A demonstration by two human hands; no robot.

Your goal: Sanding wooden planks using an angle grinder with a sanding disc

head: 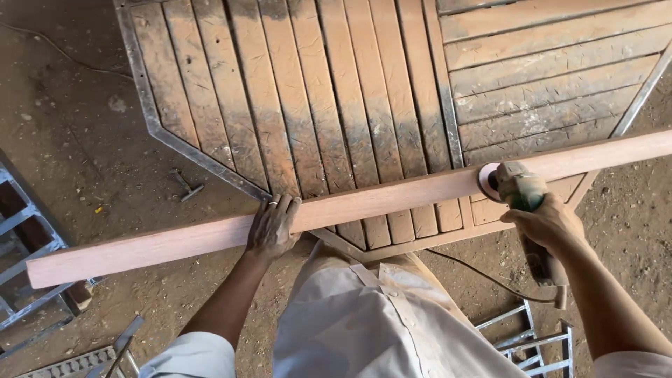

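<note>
Dirt floor; left hand steadies plank.

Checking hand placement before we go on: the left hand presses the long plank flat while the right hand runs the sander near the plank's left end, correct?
Not quite. In the head view the left hand does press the long plank, but the right hand holds the sander toward the plank's right end, not the left.

Left hand: arm extended forward, palm down, fingers spread flat. Right hand: arm extended, fingers curled closed in a grip.
</note>
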